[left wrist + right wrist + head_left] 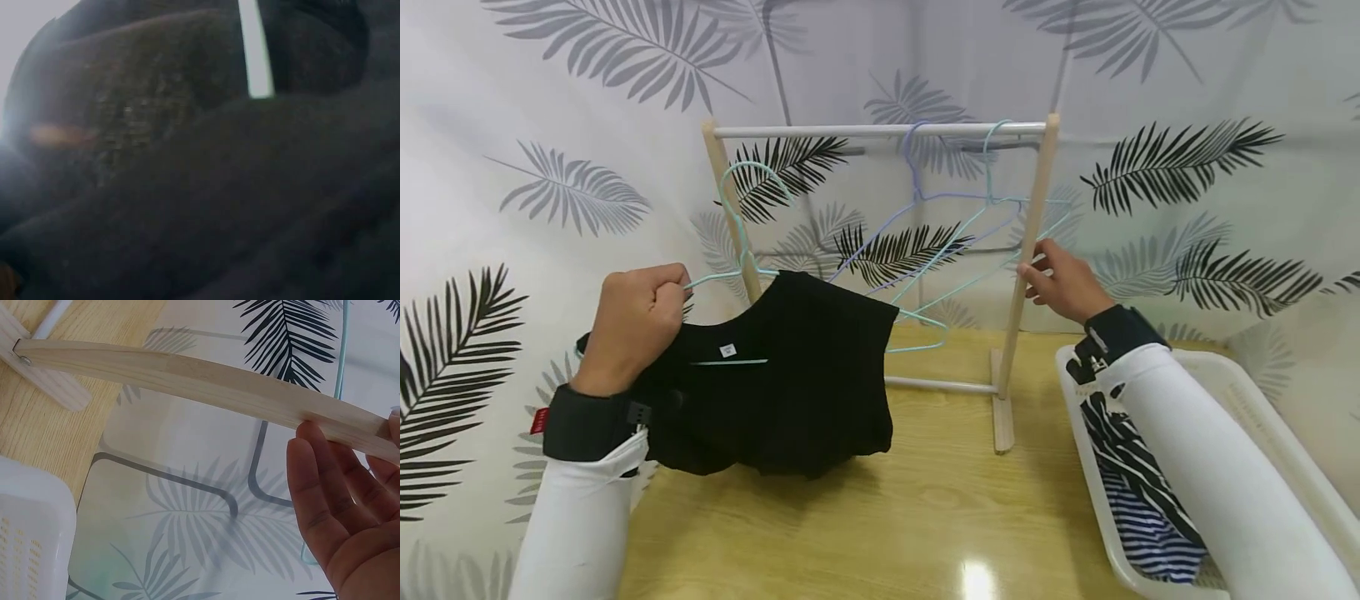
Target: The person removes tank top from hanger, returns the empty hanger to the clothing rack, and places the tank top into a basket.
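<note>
My left hand (636, 321) grips one arm of a mint-green hanger (743, 229), its fingers curled round it. On that hanger hangs a black sleeveless top (820, 375) with a small white label at the neck; the hook rises near the left post of a clothes rack (865, 131). Dark cloth (187, 206) fills the left wrist view, crossed by a pale hanger strip (256, 56). My right hand (1063, 279) pinches the rack's right wooden post (1030, 225) about halfway up. Up close in the right wrist view, its fingertips (309, 431) rest against the wood.
A purple hanger (916, 167) and another mint hanger (988, 167) hang from the rail near the right post. A white basket (1217, 358) with striped clothes (1150, 533) stands right on the wooden table (925, 500). Leaf-patterned fabric (865, 50) hangs behind.
</note>
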A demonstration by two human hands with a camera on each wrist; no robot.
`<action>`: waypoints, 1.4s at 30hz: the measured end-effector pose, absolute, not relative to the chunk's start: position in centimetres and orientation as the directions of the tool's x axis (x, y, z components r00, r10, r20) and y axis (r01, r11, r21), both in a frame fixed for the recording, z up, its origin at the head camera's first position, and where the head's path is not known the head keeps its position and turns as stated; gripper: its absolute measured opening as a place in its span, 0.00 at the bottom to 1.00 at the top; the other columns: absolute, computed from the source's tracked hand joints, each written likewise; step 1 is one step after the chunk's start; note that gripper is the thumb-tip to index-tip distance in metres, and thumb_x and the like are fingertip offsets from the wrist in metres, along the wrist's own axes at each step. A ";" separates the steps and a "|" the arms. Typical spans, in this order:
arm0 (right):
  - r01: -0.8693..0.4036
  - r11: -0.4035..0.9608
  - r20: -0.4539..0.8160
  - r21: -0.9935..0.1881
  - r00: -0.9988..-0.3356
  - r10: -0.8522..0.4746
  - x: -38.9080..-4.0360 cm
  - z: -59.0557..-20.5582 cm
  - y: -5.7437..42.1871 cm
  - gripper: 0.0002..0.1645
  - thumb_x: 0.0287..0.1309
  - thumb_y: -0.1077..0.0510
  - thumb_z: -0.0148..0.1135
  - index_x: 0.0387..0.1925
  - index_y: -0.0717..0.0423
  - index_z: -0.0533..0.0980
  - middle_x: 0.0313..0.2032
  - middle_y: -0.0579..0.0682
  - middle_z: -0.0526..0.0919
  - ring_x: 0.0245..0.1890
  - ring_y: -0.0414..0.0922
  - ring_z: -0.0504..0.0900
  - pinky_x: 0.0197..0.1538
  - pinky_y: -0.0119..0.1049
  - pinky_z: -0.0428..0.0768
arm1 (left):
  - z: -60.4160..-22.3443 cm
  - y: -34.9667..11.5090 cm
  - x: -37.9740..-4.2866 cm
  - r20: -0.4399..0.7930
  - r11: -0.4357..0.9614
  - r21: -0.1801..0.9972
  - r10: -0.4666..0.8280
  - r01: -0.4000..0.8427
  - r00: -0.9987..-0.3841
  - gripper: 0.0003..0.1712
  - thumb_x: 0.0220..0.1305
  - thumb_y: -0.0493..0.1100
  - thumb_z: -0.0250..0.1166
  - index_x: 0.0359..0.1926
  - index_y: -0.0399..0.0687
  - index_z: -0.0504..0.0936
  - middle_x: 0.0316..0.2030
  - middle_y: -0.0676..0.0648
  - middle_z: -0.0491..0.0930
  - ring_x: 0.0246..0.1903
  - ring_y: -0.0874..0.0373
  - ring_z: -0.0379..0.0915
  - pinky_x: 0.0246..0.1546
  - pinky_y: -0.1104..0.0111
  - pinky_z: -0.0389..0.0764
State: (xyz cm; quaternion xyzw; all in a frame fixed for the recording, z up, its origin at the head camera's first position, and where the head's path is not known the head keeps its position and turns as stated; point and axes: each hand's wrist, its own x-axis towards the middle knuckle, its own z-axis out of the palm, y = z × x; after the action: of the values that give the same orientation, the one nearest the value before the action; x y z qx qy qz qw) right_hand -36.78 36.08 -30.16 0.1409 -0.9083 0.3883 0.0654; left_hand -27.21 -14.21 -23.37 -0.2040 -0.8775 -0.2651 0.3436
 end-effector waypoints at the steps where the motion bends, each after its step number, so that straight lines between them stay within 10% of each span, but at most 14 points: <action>1: -0.309 0.661 0.231 -0.684 -0.951 -0.206 -36.8 -30.0 36.1 0.23 0.72 0.52 0.48 0.57 0.66 0.60 0.51 0.71 0.75 0.43 0.63 0.82 0.42 0.47 0.82 | -23.5 -13.8 -27.2 0.708 0.764 0.325 0.194 0.558 -0.679 0.22 0.60 0.30 0.41 0.14 0.47 0.71 0.11 0.51 0.60 0.12 0.59 0.50 0.14 0.68 0.51; 42: -0.261 0.688 0.148 -0.677 -0.964 -0.220 -36.7 -29.4 37.1 0.36 0.69 0.43 0.50 0.65 0.64 0.57 0.51 0.69 0.76 0.44 0.59 0.82 0.42 0.46 0.81 | -31.5 -2.5 -25.5 0.531 0.398 0.514 0.548 0.760 -0.646 0.10 0.67 0.47 0.62 0.27 0.55 0.77 0.21 0.59 0.72 0.20 0.64 0.59 0.25 0.70 0.64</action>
State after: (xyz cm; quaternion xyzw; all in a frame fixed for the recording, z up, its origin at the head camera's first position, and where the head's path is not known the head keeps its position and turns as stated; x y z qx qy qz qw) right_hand -36.69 37.05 -29.44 0.1308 -0.9182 0.3728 0.0277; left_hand -25.54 -2.46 -31.50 -0.3966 -0.8244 -0.3789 0.1398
